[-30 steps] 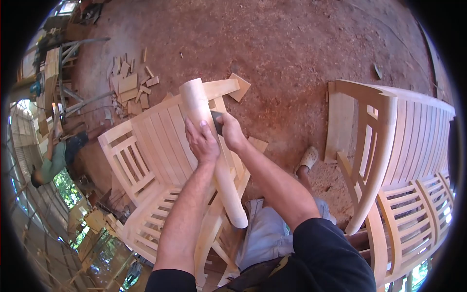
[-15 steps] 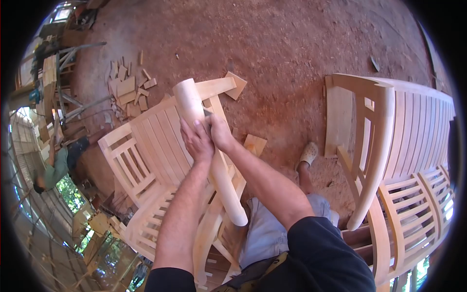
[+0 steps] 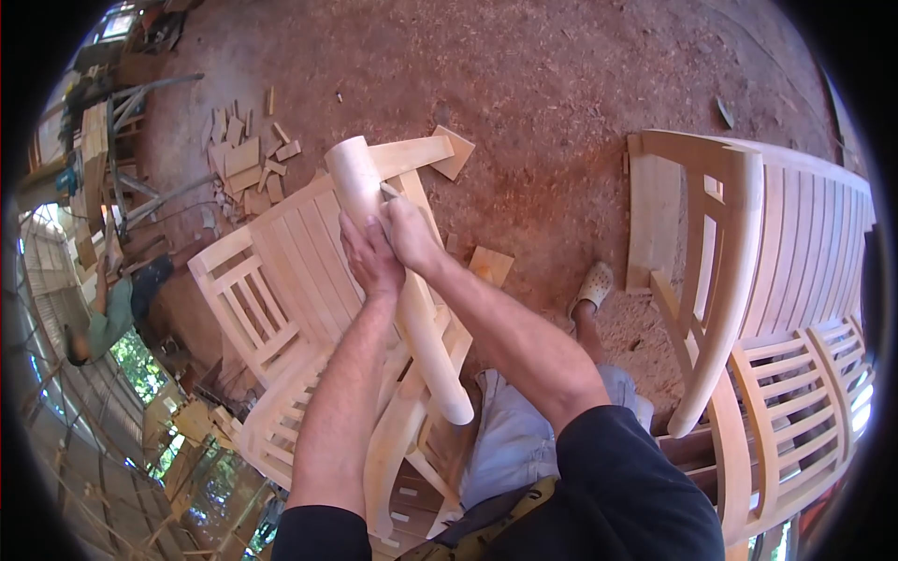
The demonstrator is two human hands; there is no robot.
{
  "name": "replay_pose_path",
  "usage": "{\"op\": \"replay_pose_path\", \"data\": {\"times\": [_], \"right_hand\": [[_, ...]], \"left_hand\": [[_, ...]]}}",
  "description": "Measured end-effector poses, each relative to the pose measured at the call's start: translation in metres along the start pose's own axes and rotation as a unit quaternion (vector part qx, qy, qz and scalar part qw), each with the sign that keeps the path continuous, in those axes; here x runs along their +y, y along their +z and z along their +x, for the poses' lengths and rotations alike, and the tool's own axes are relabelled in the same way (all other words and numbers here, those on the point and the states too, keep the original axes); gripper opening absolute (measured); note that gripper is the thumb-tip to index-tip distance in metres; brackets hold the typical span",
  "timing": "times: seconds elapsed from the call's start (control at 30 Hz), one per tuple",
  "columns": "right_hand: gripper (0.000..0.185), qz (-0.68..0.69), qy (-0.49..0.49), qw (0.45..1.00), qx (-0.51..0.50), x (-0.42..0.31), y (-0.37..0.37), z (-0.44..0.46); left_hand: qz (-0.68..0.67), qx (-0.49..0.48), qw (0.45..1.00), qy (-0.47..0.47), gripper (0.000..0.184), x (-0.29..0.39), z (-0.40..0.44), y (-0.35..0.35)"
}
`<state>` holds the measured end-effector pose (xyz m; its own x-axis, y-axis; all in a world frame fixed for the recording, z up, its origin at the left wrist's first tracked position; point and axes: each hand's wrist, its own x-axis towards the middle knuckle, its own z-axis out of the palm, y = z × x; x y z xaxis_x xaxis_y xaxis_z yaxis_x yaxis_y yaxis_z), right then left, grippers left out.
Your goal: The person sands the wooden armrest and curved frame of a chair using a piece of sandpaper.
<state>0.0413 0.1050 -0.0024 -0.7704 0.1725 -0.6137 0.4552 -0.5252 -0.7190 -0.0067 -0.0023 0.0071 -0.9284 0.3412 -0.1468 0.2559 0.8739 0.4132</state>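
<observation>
l hand (image 3: 374, 260) over armrest (image 3: 430, 348), offcuts (image 3: 242, 159) nr bench (image 3: 301, 245), 2nd bench (image 3: 812, 245) r

— Underfoot?
— Reddish-brown bare ground (image 3: 561, 75), flecked with pale chips, with a loose heap of wood offcuts (image 3: 245, 164) toward the left.
— And for furniture?
— On the right, a pale wooden bench (image 3: 814, 243) with narrow slats and a rounded arm; far left, stacked planks (image 3: 95, 140) beside a grey frame (image 3: 154, 198).
— Walls, windows?
— Beyond, a ribbed surface (image 3: 56, 290), probably wall or roofing, and a gap (image 3: 138, 366) bright with daylight and green foliage.
</observation>
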Motion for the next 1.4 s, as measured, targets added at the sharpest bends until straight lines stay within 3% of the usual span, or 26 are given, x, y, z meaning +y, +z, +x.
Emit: {"op": "replay_pose_path", "data": {"times": [0.1, 0.17, 0.23, 0.33, 0.37, 0.4, 0.47, 0.57, 0.67, 0.73, 0.77, 0.8, 0.87, 0.9, 1.0, 1.1, 1.2, 1.3, 1.4], "right_hand": [[0.059, 0.211, -0.165, 0.962, 0.056, 0.047, 0.023, -0.053], [0.063, 0.256, -0.066, 0.964, -0.003, 0.146, 0.047, -0.093], [0.061, 0.136, 0.052, 0.989, -0.024, 0.14, 0.037, -0.143], [0.061, 0.156, -0.033, 0.987, 0.016, 0.144, 0.045, -0.074], [0.06, 0.14, -0.116, 0.981, 0.071, 0.107, 0.037, -0.046], [0.055, 0.199, -0.122, 0.968, 0.088, 0.072, 0.028, -0.026], [0.05, 0.128, -0.05, 0.99, 0.02, 0.058, 0.01, 0.017], [0.046, 0.226, -0.041, 0.973, 0.004, 0.099, 0.023, -0.016], [0.05, 0.256, -0.012, 0.966, -0.027, 0.2, 0.061, -0.112], [0.057, 0.186, 0.035, 0.982, -0.005, 0.206, 0.064, -0.208], [0.059, 0.194, 0.119, 0.973, -0.046, 0.252, 0.072, -0.23], [0.057, 0.205, 0.107, 0.973, -0.008, 0.261, 0.081, -0.232], [0.054, 0.222, 0.077, 0.97, 0.063, 0.268, 0.096, -0.228], [0.056, 0.19, 0.098, 0.977, 0.016, 0.257, 0.084, -0.215], [0.063, 0.287, 0.169, 0.943, 0.001, 0.199, 0.062, -0.19], [0.071, 0.133, -0.045, 0.989, 0.043, 0.206, 0.07, -0.236], [0.079, -0.091, -0.212, 0.968, 0.096, 0.251, 0.096, -0.303], [0.087, -0.193, -0.16, 0.964, 0.085, 0.258, 0.119, -0.335], [0.088, -0.164, -0.176, 0.958, 0.157, 0.241, 0.131, -0.287]], "left_hand": [[-0.012, 0.013, 1.0, 0.006, 0.076, -0.006, 0.0, 0.001], [-0.018, 0.014, 1.0, 0.003, 0.076, -0.004, -0.002, 0.0], [-0.022, 0.011, 1.0, 0.005, 0.076, -0.004, -0.002, 0.001], [0.004, 0.03, 1.0, 0.005, 0.075, -0.007, -0.001, 0.005], [0.0, 0.024, 1.0, 0.01, 0.075, -0.005, 0.001, 0.006], [-0.003, 0.018, 1.0, 0.012, 0.075, -0.003, 0.003, 0.004], [0.003, 0.003, 1.0, 0.005, 0.076, -0.009, -0.004, -0.001], [0.007, -0.001, 1.0, 0.005, 0.076, -0.012, 0.003, 0.004], [0.012, 0.004, 1.0, -0.004, 0.078, -0.005, 0.002, 0.003], [0.019, -0.001, 1.0, -0.013, 0.078, -0.006, 0.003, 0.003], [0.024, 0.011, 1.0, -0.005, 0.078, -0.006, 0.003, 0.004], [0.029, 0.022, 0.999, 0.002, 0.078, -0.008, 0.002, 0.005], [0.029, 0.031, 0.999, 0.009, 0.078, -0.008, 0.003, 0.007], [0.027, 0.025, 0.999, 0.007, 0.078, -0.008, 0.004, 0.007], [0.019, 0.009, 1.0, -0.001, 0.078, -0.001, 0.002, 0.001], [0.005, 0.001, 1.0, -0.006, 0.08, 0.002, 0.001, -0.001], [-0.006, 0.001, 1.0, -0.017, 0.083, -0.013, -0.001, 0.0], [-0.037, -0.016, 0.999, -0.011, 0.085, -0.024, -0.013, 0.003], [-0.046, -0.029, 0.998, -0.024, 0.088, -0.04, -0.049, -0.002]]}}
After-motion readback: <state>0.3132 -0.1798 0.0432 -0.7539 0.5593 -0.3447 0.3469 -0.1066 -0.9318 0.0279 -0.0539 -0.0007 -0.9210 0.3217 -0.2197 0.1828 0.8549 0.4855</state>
